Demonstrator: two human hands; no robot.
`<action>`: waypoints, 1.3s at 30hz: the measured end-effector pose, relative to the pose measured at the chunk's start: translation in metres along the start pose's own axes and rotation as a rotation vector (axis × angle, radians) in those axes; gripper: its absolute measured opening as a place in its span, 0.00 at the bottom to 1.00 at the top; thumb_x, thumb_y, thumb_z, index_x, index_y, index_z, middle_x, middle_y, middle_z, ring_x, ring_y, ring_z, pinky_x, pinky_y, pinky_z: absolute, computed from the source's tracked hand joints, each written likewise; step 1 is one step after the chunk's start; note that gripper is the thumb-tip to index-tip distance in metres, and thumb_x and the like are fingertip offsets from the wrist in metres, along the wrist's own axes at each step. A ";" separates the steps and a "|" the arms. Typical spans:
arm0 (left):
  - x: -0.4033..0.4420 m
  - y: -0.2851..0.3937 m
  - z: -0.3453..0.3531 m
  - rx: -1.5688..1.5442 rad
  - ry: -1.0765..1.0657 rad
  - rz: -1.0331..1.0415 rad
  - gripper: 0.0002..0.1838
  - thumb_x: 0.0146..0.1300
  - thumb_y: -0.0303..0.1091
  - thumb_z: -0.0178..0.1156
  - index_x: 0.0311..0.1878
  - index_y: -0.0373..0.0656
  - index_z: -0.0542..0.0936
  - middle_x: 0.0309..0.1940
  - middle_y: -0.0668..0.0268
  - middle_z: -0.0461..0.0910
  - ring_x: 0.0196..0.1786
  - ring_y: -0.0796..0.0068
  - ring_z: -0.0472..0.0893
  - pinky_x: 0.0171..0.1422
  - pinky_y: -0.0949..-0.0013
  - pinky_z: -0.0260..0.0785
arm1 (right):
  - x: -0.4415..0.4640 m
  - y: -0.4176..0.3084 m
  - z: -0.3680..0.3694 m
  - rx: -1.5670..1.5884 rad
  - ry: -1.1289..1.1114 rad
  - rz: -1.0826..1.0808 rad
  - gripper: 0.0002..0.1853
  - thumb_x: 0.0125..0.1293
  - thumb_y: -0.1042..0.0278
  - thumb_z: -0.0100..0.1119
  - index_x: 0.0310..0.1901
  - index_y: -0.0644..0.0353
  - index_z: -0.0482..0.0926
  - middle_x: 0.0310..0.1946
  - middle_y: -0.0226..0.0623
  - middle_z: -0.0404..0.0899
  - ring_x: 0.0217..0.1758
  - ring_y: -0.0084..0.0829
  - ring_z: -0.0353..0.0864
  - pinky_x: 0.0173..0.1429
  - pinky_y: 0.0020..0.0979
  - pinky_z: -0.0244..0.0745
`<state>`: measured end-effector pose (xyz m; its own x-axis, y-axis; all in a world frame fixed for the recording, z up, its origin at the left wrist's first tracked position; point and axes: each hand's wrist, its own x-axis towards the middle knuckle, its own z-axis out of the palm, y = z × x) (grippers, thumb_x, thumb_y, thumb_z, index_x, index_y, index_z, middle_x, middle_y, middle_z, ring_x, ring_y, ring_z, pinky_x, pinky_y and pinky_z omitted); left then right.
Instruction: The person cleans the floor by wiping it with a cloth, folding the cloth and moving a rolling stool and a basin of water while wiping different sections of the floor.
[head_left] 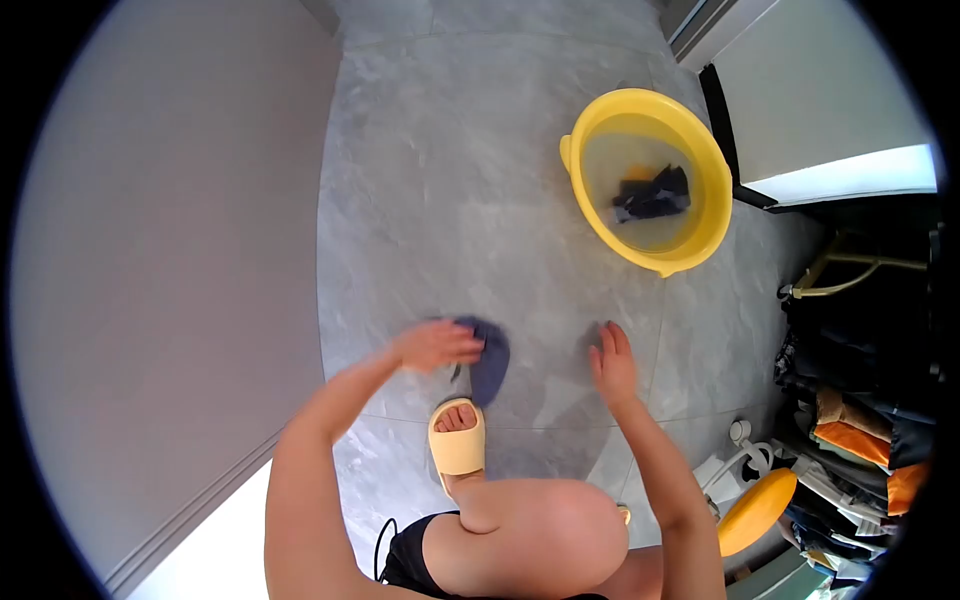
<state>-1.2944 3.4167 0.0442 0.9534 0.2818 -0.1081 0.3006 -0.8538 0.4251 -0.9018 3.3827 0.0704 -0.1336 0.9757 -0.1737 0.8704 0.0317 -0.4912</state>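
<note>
My left hand [438, 346] is over a dark blue cloth [489, 362] on the grey tiled floor, its fingers extended across the cloth's upper left part. The cloth lies just beyond my slippered foot. My right hand [614, 362] hovers above the floor to the right, fingers stretched out, with nothing in it. Farther up and to the right stands a yellow basin [713, 200] of cloudy water. Inside it lies a dark cloth [655, 195] with a small orange patch beside it.
A yellow slipper [458, 453] is on my foot, below the blue cloth. At the right are hanging clothes [850, 440], a yellow oval seat [757, 512] and a metal frame [850, 275]. A grey panel [180, 250] borders the left side, and a white door [820, 90] the upper right.
</note>
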 end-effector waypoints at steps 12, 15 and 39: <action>0.133 -0.202 -0.119 0.083 0.760 -0.476 0.28 0.50 0.22 0.55 0.59 0.48 0.75 0.61 0.62 0.70 0.62 0.55 0.67 0.64 0.58 0.63 | 0.008 -0.023 0.014 0.073 0.065 0.185 0.23 0.66 0.65 0.50 0.60 0.67 0.68 0.63 0.55 0.64 0.65 0.51 0.66 0.66 0.39 0.63; 0.137 -0.126 -0.089 0.018 0.903 -0.416 0.26 0.51 0.23 0.55 0.57 0.48 0.76 0.58 0.61 0.72 0.59 0.54 0.70 0.63 0.57 0.65 | 0.014 -0.026 0.009 0.209 0.077 0.236 0.24 0.68 0.62 0.50 0.61 0.68 0.66 0.61 0.54 0.67 0.64 0.48 0.68 0.65 0.36 0.64; 0.099 -0.251 -0.140 -0.021 0.978 -0.841 0.32 0.48 0.17 0.55 0.61 0.45 0.72 0.63 0.61 0.67 0.63 0.53 0.65 0.66 0.55 0.61 | 0.148 -0.054 -0.042 1.554 0.689 0.950 0.21 0.69 0.66 0.48 0.61 0.49 0.57 0.48 0.35 0.73 0.45 0.31 0.77 0.47 0.33 0.78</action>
<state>-1.2790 3.7206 0.0522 0.0538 0.9361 0.3475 0.7863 -0.2542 0.5631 -0.9485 3.5342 0.1074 0.5673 0.4740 -0.6734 -0.6251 -0.2844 -0.7269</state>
